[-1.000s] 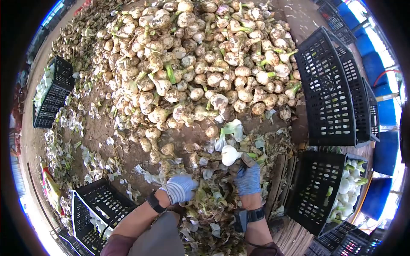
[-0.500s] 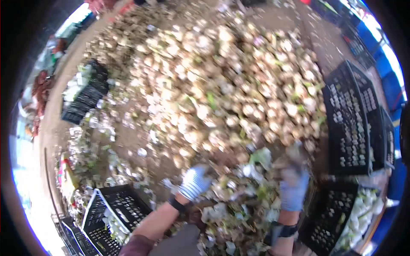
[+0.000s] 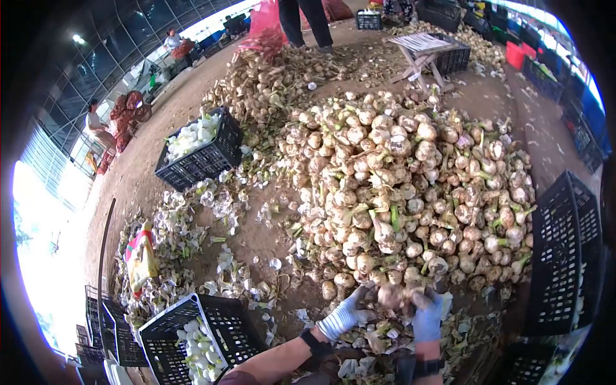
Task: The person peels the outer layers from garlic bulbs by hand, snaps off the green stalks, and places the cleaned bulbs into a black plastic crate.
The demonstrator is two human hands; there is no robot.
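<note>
My left hand (image 3: 346, 316), in a striped glove with dark fingertips, is low in the middle of the view, its thumb and fingers apart. Just to its right, my gloved right hand (image 3: 426, 316) has its fingers closed on a garlic bulb (image 3: 391, 296), which is blurred and lies between the two hands. Both hands are at the near edge of a large heap of garlic bulbs (image 3: 398, 186) with dirty skins and short stems. Loose peelings (image 3: 372, 337) cover the ground beneath my hands.
Black crates (image 3: 557, 256) stand at the right. Another crate (image 3: 250, 330) at lower left holds white peeled bulbs (image 3: 202, 353); a similar crate (image 3: 212, 154) sits farther back. A small folding stool (image 3: 420, 54) stands behind the heap. A person's legs (image 3: 305, 22) are near a red mesh bag (image 3: 263, 29).
My view has tilted up, showing more of the far area. My hands have come closer together at the heap's edge, and a bulb now lies between them.
</note>
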